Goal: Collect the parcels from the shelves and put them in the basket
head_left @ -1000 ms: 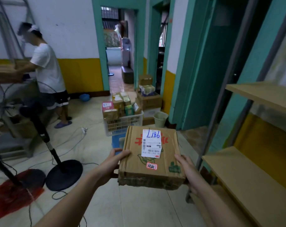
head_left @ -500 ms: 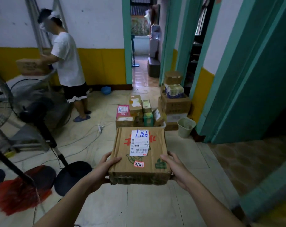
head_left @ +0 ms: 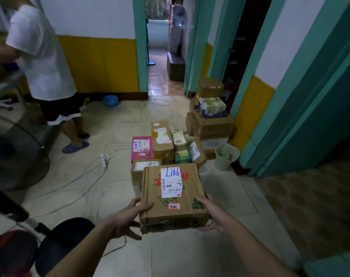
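The left hand (head_left: 128, 218) clasps the near left corner of a flat brown cardboard parcel with a white shipping label (head_left: 173, 198), thumb on top, fingers curled beneath; the right hand (head_left: 214, 214) clasps its near right corner likewise; the parcel is held level in the air just before the white plastic basket (head_left: 203, 173), which stands on the tiled floor (head_left: 190, 254) packed with a pink box (head_left: 142, 148) and other parcels; beyond, stacked brown cartons (head_left: 210, 120) and a pale waste bin (head_left: 226, 155) stand by the green doorframe; a person in a white shirt (head_left: 42, 56) stands far left.
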